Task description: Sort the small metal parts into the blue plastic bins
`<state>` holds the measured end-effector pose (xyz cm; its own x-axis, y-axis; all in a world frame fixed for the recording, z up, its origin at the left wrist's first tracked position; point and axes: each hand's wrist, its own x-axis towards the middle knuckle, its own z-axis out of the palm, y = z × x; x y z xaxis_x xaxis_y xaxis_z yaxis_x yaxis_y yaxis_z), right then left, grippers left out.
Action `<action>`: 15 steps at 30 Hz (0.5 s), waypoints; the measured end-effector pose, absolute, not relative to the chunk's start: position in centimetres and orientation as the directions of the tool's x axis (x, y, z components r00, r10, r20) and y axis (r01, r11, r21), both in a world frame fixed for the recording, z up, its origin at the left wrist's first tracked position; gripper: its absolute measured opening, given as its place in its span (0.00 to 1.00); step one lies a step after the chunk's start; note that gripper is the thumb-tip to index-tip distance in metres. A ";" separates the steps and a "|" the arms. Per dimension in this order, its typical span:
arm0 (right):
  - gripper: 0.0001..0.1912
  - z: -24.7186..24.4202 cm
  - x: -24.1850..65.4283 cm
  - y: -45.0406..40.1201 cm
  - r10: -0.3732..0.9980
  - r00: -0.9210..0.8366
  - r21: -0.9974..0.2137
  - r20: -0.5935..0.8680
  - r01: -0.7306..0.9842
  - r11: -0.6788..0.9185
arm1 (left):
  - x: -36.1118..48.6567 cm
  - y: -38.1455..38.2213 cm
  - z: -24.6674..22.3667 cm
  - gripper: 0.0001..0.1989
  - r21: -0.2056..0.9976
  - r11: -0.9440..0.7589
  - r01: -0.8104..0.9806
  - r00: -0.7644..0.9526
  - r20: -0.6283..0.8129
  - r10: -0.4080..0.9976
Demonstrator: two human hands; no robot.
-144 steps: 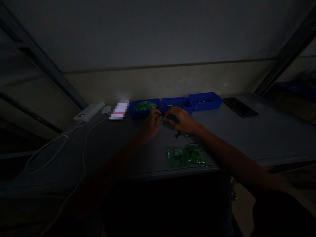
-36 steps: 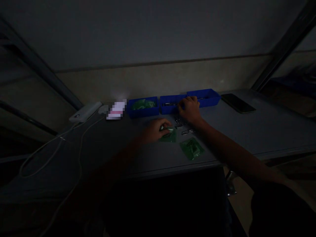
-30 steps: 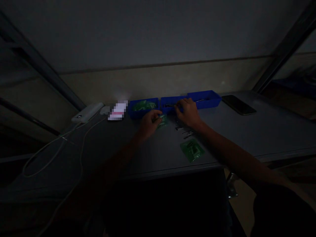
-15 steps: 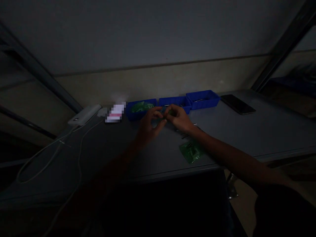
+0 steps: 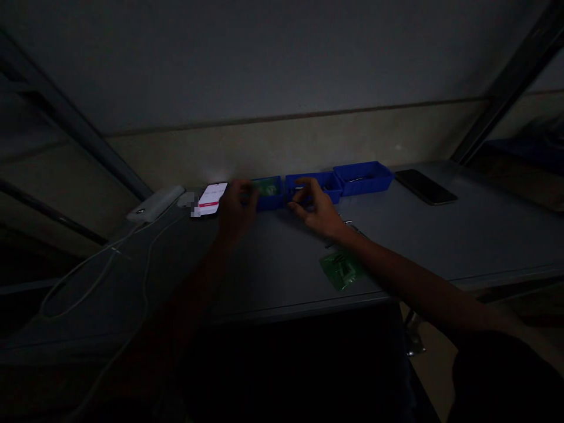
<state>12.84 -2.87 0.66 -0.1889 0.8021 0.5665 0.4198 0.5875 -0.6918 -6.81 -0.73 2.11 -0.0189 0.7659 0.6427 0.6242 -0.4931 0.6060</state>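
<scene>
My left hand (image 5: 238, 208) is over the near left side of the left blue bin (image 5: 269, 203), its fingertips smeared by motion. Green plastic bags (image 5: 267, 187) lie in that bin, partly hidden by the hand. My right hand (image 5: 315, 208) hovers in front of the middle blue bin (image 5: 332, 191). Its fingers are curved, with a gap between thumb and forefinger, and I see nothing held there. Small metal pieces (image 5: 348, 222) lie on the table beside the right wrist. Nearer the front edge is a green plastic bag (image 5: 340, 271) with small dark and pale parts inside.
The right blue bin (image 5: 363, 179) contains a few thin metal pieces. A dark phone (image 5: 426, 186) lies to its right. At left are a lit phone (image 5: 212, 198) and a white power strip (image 5: 155, 204), with cables trailing over the grey table (image 5: 273, 276).
My hands were close together with fingertips nearly meeting, and have parted. The left hand has moved left to the left bin. The right hand has stayed near its place, its fingers spreading.
</scene>
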 end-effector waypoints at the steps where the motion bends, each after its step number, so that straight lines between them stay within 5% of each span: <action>1: 0.25 0.7 12.9 -2.8 0.799 -0.177 -0.688 0.575 0.423 0.589 | -7.7 -0.3 2.3 0.07 0.599 -0.471 0.648 -0.088 0.673 0.734; 9: 0.22 0.5 13.3 -2.4 0.760 -0.205 -0.607 0.616 0.491 0.625 | -11.4 2.3 1.0 0.05 0.446 -0.379 0.811 -0.022 0.670 0.742; 15: 0.20 0.2 13.5 -2.2 0.733 -0.229 -0.551 0.641 0.527 0.646 | -10.7 1.8 1.2 0.12 0.455 -0.336 0.825 -0.019 0.616 0.787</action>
